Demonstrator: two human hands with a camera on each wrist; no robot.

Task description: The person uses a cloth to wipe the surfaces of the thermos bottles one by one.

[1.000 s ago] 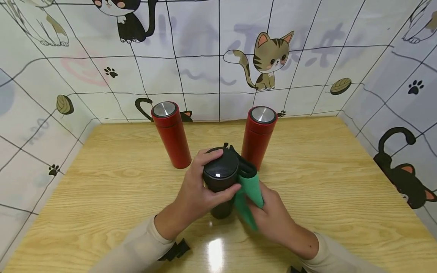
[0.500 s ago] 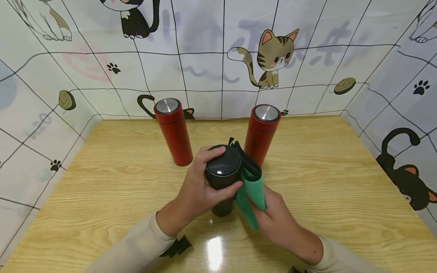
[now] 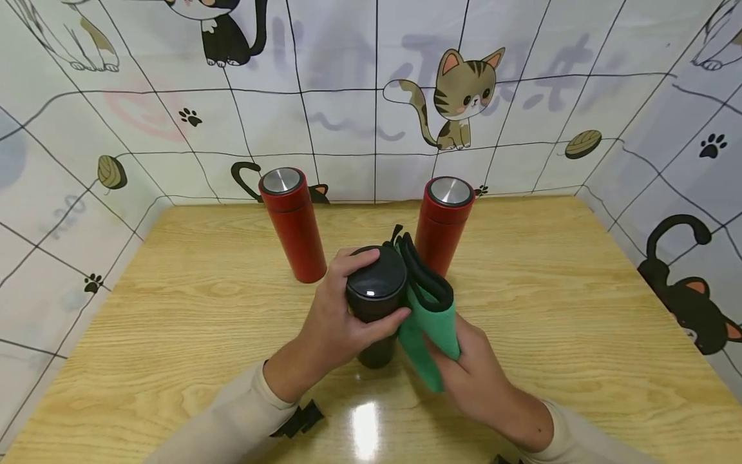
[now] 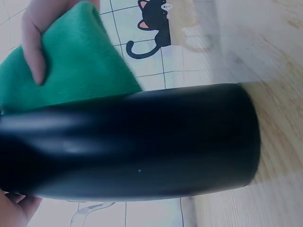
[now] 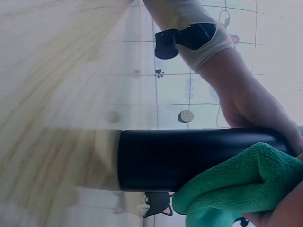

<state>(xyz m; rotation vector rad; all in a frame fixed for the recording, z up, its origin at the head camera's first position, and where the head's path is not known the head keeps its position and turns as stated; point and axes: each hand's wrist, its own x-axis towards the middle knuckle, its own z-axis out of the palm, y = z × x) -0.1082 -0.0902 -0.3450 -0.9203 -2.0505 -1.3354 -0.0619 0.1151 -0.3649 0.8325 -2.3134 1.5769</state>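
A black thermos (image 3: 378,274) stands upright near the middle of the table. My left hand (image 3: 333,335) grips it around the top, just under and over the edge of its glossy lid. In my right hand (image 3: 476,380) is a folded green cloth (image 3: 437,328) with a black edge, held against the thermos's right side. The left wrist view shows the thermos body (image 4: 142,146) large, with the cloth (image 4: 87,56) lying along it and the base at the wood. From the right wrist, the cloth (image 5: 236,184) overlaps the upper part of the thermos (image 5: 156,161).
Two red thermoses with steel-topped lids stand behind: one at the back left (image 3: 295,232), the other at the back right (image 3: 443,225), close beyond the cloth. The wooden table (image 3: 174,309) is bordered by a cat-print backdrop (image 3: 342,122) at the back and sides.
My right hand has shifted slightly right with the cloth, which shows more of its folded top. My left hand keeps its grip on the black thermos, which stays in place.
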